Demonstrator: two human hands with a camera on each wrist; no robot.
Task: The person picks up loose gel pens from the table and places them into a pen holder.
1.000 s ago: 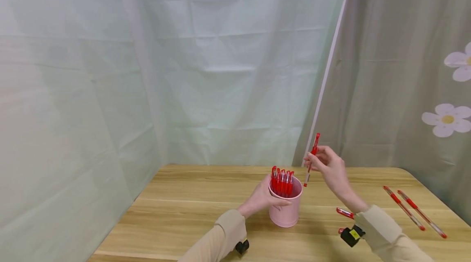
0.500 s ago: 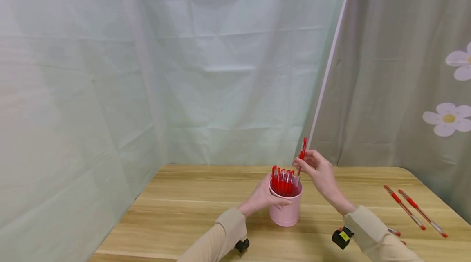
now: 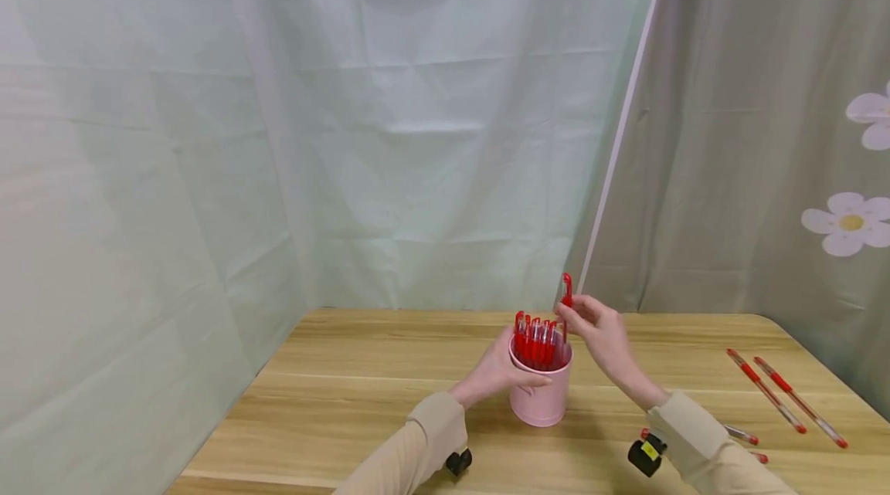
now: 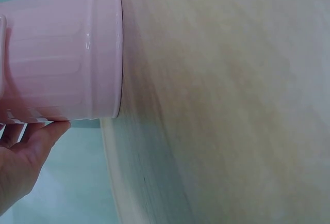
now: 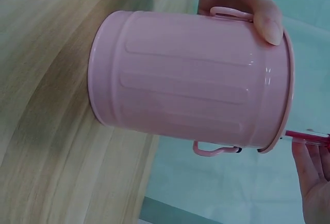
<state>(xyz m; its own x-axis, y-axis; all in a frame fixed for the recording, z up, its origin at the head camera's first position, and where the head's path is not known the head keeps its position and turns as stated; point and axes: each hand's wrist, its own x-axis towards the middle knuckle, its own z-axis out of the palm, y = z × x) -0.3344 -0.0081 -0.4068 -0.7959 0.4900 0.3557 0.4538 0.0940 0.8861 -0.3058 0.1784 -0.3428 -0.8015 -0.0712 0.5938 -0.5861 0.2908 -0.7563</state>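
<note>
A pink bucket-shaped pen holder (image 3: 538, 402) with small side handles stands on the wooden table. My left hand (image 3: 490, 373) grips it from the left, the thumb lying across its front near the rim, as the right wrist view also shows. Several red capped pens (image 3: 535, 344) lean together on the left inside the holder. At its right side, my right hand (image 3: 603, 333) pinches another red pen (image 3: 567, 288) upright, cap up, with its lower end within the rim. The right wrist view has that pen's clear barrel (image 5: 304, 137) right at the rim.
Two red pens, one nearer (image 3: 767, 391) and one farther right (image 3: 801, 402), lie slanted on the table (image 3: 389, 387). More pens (image 3: 741, 433) are partly covered by my right sleeve. A pale curtain (image 3: 445, 171) hangs behind the table's back edge.
My right hand has carried the pen left from beside the holder to over its opening, then lowered it inside the rim. My left hand keeps its grip in place.
</note>
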